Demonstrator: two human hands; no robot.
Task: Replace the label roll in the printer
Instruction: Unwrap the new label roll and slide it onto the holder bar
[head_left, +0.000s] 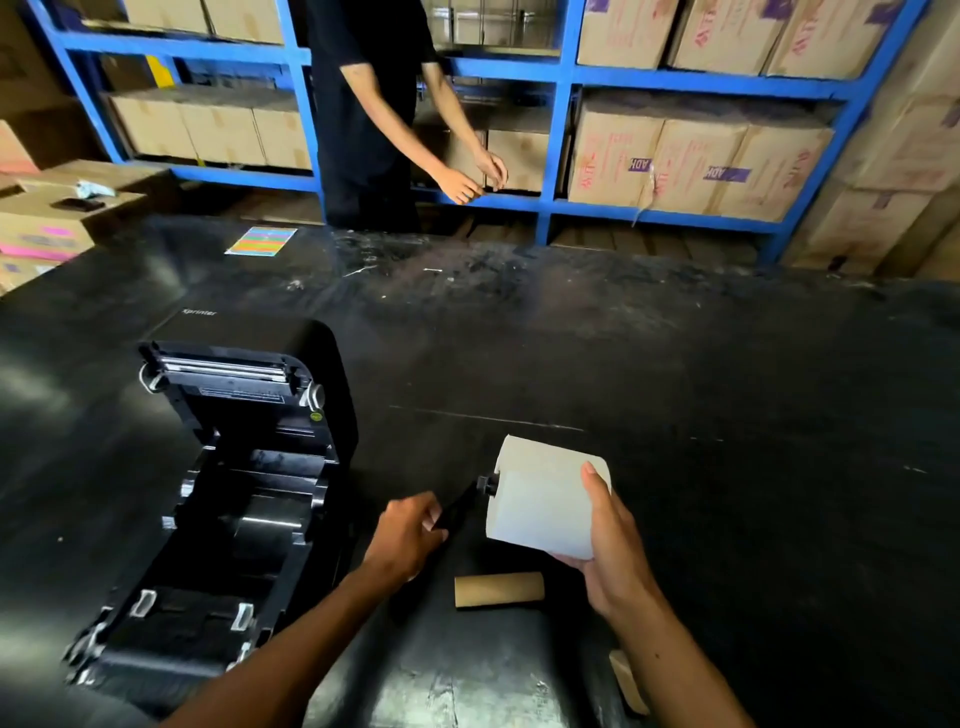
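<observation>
Label printer (218, 499) sits on black table (675, 389), left of centre, lid swung fully open, roll bay bare. Right hand (605, 545) grips white label roll (545, 496) above the table, right of the printer, thumb across its face. Left hand (410, 535) closed around black spindle (470, 501), whose end sits in the roll's core. Empty cardboard core (498, 590) lies on the table below the roll.
</observation>
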